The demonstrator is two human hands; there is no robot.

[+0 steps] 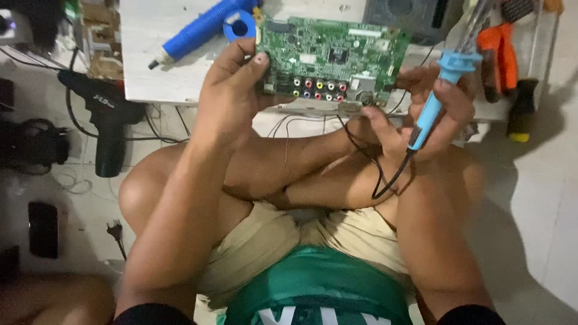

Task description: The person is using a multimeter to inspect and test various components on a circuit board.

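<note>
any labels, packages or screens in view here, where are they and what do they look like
White label strips: along the top edge of the green circuit board, small rectangles, print too small to tell.
Green shirt print: bottom centre, large white shapes on green, cut off.
No packages or screens show.

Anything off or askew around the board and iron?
Nothing damaged or spilled. The circuit board overhangs the low table's near edge, propped by the left hand. The right hand holds the blue soldering iron, its cord looping over the crossed legs.
</note>
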